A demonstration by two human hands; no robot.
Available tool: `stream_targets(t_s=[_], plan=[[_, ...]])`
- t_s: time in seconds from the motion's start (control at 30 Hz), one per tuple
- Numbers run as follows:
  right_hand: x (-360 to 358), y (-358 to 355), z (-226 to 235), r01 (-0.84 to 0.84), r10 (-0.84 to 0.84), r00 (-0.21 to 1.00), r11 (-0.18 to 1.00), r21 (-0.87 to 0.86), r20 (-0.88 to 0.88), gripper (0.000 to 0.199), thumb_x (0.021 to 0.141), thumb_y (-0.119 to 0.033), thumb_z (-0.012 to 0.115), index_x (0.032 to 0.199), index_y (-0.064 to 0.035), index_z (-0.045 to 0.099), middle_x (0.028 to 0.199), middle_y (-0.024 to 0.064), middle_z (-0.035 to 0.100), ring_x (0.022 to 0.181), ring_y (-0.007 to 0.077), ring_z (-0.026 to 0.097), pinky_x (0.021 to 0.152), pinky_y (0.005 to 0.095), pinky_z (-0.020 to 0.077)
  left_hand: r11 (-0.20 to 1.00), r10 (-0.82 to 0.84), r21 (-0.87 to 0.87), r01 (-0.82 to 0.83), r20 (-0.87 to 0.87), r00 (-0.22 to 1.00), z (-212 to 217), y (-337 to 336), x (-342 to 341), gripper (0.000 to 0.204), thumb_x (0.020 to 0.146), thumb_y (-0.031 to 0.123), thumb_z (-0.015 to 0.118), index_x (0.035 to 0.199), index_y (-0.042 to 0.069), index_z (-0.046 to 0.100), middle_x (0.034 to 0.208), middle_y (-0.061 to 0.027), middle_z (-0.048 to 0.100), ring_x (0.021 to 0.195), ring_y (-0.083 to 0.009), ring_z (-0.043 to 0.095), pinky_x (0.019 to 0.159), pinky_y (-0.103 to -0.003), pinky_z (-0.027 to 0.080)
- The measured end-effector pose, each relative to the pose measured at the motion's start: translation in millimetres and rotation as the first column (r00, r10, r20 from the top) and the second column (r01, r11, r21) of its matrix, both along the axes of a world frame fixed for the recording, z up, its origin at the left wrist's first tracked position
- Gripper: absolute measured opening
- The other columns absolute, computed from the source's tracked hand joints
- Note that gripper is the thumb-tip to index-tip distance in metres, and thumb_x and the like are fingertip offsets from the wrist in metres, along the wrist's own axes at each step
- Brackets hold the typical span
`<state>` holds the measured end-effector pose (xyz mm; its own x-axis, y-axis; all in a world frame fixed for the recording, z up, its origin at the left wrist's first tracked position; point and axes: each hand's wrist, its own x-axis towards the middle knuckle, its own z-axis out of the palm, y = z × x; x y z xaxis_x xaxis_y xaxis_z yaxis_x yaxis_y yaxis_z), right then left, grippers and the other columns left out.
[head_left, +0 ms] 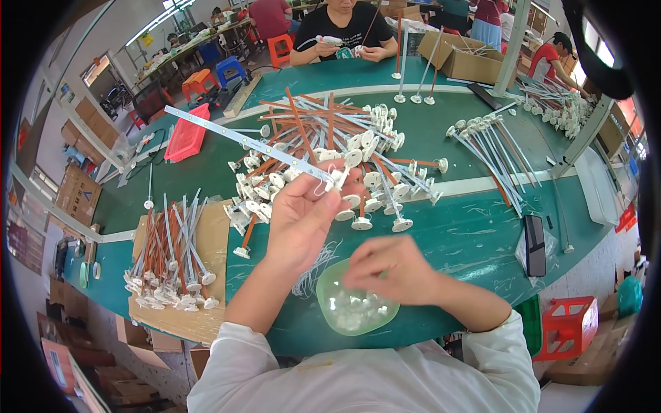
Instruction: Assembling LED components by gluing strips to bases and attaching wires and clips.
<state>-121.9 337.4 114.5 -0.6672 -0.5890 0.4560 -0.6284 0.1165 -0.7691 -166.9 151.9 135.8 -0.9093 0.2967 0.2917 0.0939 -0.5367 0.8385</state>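
My left hand is closed around the white end fitting of a long, narrow LED light strip. The strip slants up to the left, with thin white wires at the held end. Over a translucent green bowl is my right hand, its fingers bent down and blurred by motion. Whether anything is between them cannot be made out. Small white pieces lie in the bowl. Beyond my left hand spreads a big pile of similar strips, brown and silvery, with round white ends.
More strips lie on cardboard at left and in a bundle at right. White wires lie beside the bowl. A phone rests near the right edge, a red basket at far left. Across the table a person works.
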Motion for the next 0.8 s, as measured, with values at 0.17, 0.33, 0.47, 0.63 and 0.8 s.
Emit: stream_targets(t_s=[0.17, 0.33, 0.47, 0.63, 0.8], plan=[[-28.9, -15.0, 16.4, 0.271, -0.041, 0.806, 0.912, -0.306, 0.591, 0.011, 0.086, -0.003, 0.068, 0.096, 0.0005, 0.069, 0.089, 0.0066, 0.07, 0.078, 0.0142, 0.067, 0.066, 0.0224, 0.0524, 0.976, 0.007, 0.216, -0.006, -0.002, 1.0, 1.1, 5.6, -4.3, 0.042, 0.095, 0.014, 0.058, 0.133, 0.001, 0.047, 0.126, -0.0164, 0.058, 0.115, -0.0256, 0.058, 0.096, -0.035, 0.046], [-39.0, -30.7, 15.1, 0.347, 0.262, 0.674, 0.713, -0.609, 0.691, 0.015, 0.09, -0.003, 0.063, 0.105, 0.0005, 0.064, 0.092, 0.0079, 0.069, 0.084, 0.0155, 0.068, 0.067, 0.0229, 0.0528, 0.962, 0.035, 0.271, -0.036, 0.008, 0.999, 5.1, 3.3, -5.2, 0.041, 0.096, 0.018, 0.057, 0.132, 0.001, 0.046, 0.126, -0.0158, 0.057, 0.116, -0.0257, 0.057, 0.095, -0.036, 0.047], [-41.3, -33.6, 10.3, 0.378, 0.146, 0.68, 0.77, -0.514, 0.719, 0.012, 0.088, -0.004, 0.066, 0.099, -0.0004, 0.067, 0.098, 0.008, 0.068, 0.084, 0.0148, 0.064, 0.068, 0.0239, 0.0513, 0.965, 0.042, 0.261, -0.037, -0.013, 0.999, 1.6, 1.4, -7.7, 0.042, 0.096, 0.019, 0.057, 0.132, 0.0, 0.046, 0.126, -0.0161, 0.057, 0.117, -0.0261, 0.057, 0.095, -0.037, 0.047], [-39.0, -45.3, -7.3, 0.348, -0.375, 0.927, 0.869, -0.352, -0.01, 0.011, 0.082, 0.0, 0.07, 0.092, 0.0004, 0.07, 0.101, 0.0093, 0.067, 0.084, 0.016, 0.061, 0.068, 0.0257, 0.0493, 0.967, 0.084, 0.241, -0.079, -0.01, 0.996, 2.8, 7.4, -3.1, 0.044, 0.096, 0.019, 0.057, 0.134, 0.0, 0.045, 0.126, -0.0168, 0.057, 0.117, -0.0251, 0.056, 0.098, -0.036, 0.046], [-38.9, -47.0, -9.3, 0.29, -0.357, 0.903, 0.917, -0.274, -0.238, 0.017, 0.076, 0.004, 0.071, 0.092, -0.0011, 0.071, 0.103, 0.0093, 0.066, 0.088, 0.0172, 0.061, 0.069, 0.0284, 0.0504, 0.964, 0.102, 0.247, -0.097, -0.007, 0.995, -2.4, 4.2, -2.5, 0.045, 0.096, 0.019, 0.057, 0.134, 0.0, 0.045, 0.127, -0.0172, 0.057, 0.119, -0.0239, 0.055, 0.099, -0.034, 0.046]])
